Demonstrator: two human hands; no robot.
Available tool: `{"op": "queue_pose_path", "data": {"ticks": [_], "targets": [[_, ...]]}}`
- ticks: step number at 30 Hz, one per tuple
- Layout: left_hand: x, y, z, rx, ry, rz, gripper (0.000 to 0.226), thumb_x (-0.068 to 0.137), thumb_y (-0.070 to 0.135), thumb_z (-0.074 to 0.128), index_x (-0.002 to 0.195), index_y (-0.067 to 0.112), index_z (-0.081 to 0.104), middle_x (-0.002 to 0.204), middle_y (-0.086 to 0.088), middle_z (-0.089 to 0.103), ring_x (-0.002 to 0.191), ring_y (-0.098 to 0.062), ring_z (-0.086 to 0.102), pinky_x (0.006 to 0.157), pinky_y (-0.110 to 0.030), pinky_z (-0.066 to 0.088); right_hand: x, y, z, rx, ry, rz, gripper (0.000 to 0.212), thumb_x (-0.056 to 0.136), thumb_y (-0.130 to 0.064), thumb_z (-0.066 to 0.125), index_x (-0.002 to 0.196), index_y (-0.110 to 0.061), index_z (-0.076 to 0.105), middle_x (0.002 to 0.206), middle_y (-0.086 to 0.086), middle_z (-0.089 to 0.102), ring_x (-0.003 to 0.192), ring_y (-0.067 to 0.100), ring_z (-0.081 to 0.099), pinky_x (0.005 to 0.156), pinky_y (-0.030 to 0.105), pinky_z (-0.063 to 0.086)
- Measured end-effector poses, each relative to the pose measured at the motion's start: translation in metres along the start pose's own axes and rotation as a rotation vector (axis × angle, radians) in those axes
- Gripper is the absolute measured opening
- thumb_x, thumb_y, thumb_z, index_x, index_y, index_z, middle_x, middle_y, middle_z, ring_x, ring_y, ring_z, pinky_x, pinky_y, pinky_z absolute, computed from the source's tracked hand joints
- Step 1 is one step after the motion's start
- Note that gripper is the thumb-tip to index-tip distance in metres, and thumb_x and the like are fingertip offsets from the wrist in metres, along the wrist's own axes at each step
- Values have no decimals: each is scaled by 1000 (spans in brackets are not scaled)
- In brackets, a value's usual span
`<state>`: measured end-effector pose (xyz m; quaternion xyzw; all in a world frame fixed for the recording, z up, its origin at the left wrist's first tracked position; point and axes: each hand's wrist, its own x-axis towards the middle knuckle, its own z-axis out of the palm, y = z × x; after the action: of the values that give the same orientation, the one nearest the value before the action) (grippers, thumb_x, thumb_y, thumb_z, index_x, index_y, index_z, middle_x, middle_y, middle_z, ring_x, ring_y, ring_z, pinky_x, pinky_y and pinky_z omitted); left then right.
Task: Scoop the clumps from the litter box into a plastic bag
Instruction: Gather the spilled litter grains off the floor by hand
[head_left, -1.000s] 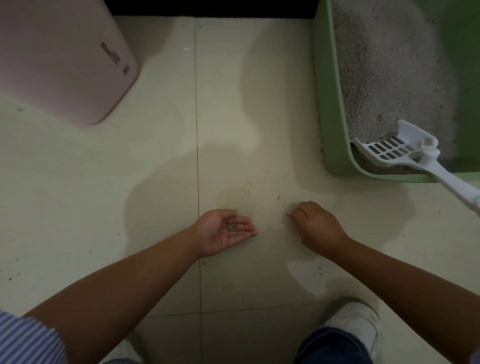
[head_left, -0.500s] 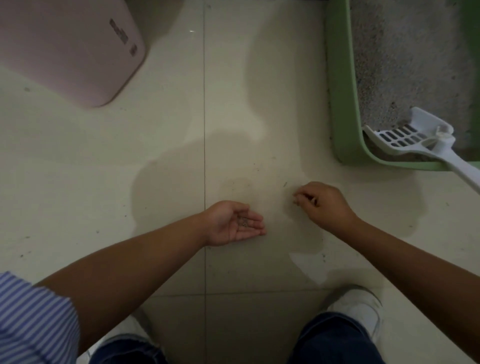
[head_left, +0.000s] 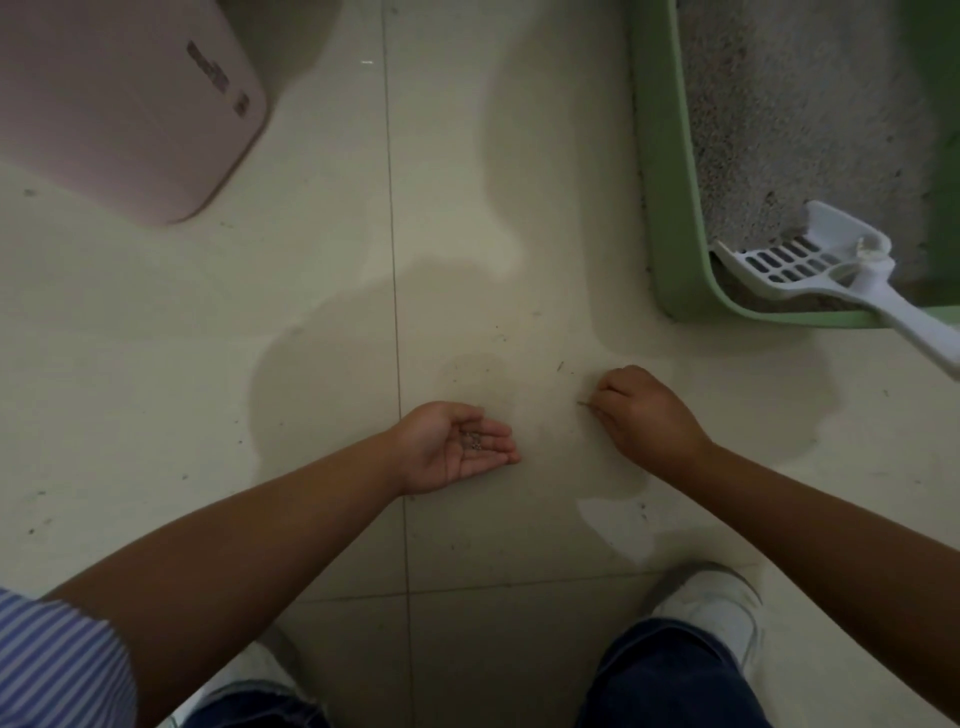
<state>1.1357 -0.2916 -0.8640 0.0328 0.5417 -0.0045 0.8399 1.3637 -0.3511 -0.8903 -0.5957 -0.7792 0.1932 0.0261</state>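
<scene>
The green litter box (head_left: 670, 218) stands at the upper right, filled with grey litter (head_left: 789, 119). A white slotted scoop (head_left: 810, 270) lies in its near corner, with the handle sticking out over the rim to the right. My left hand (head_left: 457, 447) rests low over the floor, palm up and loosely cupped, with a few dark litter grains (head_left: 474, 440) lying in it. My right hand (head_left: 647, 415) is knuckles-up just to its right, and its fingertips pinch a thin speck of litter (head_left: 583, 404) at the floor. No plastic bag is in view.
A pink rounded bin (head_left: 119, 104) stands at the upper left. The floor is pale tile (head_left: 311, 291) with scattered dark specks around my hands. My white shoes (head_left: 711, 603) and jeans are at the bottom edge.
My right hand lifted slightly and came back down to the floor with its fingertips pinched together. My left hand stayed cupped with the grains in it. The view shifted a little.
</scene>
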Motion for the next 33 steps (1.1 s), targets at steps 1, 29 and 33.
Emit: {"op": "queue_pose_path", "data": {"ticks": [1,29,33], "targets": [[0,0,0,-1,2,4,40,99,14,31,80,-9,57,58,-19,67,55,-27,69,51,-25,56,-1,1,-1,-6,10,9,16,55,8,79,58,4,65,60,17,60,53,32,58,45,30,51],[1,-4,4,-58,-2,29,39,100,14,31,82,-10,57,59,-20,67,55,-28,69,49,-25,57,-3,-14,5,-218,-67,64,58,36,9,80,74,-6,38,56,14,52,43,26,51,35,23,37],[0,-5,5,-63,-12,40,40,100,14,31,81,-9,57,58,-20,66,55,-28,69,49,-25,57,-5,-23,-2,-241,-68,91,34,42,9,74,70,1,56,59,16,56,47,29,57,37,23,42]]}}
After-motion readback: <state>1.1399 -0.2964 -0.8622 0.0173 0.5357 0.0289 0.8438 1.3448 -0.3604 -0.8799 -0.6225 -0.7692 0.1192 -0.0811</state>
